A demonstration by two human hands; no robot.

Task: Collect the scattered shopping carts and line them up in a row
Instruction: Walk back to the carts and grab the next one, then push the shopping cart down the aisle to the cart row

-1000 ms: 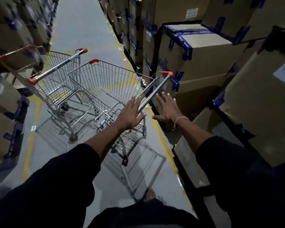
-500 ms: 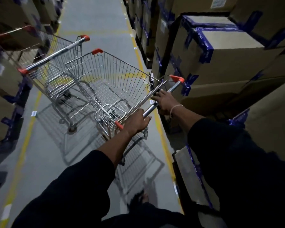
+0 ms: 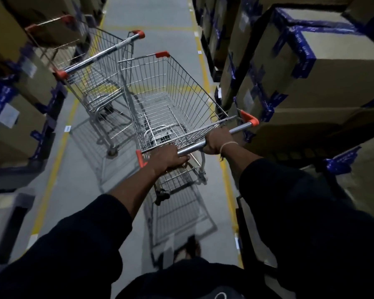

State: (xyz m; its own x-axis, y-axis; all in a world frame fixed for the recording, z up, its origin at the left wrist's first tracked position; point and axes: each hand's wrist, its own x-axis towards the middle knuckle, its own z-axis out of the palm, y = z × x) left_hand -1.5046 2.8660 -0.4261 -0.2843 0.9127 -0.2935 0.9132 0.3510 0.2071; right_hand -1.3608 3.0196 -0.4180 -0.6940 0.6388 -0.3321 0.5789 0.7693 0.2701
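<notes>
Near cart [image 3: 171, 104] sits mid-frame; second cart [image 3: 95, 83] stands just beside it, upper left. Boxes [image 3: 311, 72] fill the right edge, more boxes [image 3: 15, 87] the left.

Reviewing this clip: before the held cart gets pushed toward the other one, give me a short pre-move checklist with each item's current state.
1. Left hand grips the handle bar of the held cart: ok.
2. Right hand grips the same bar: ok.
3. Held cart basket holds nothing loose: ok.
4. Second cart in view ahead on the left, apart from the held cart's basket: ok.
5. Held cart lined up behind the second cart: not ok; they stand side by side at different angles.
6. Clearance from the stacked boxes on the right: cannot tell; the bar's orange end cap looks very near them.
</notes>
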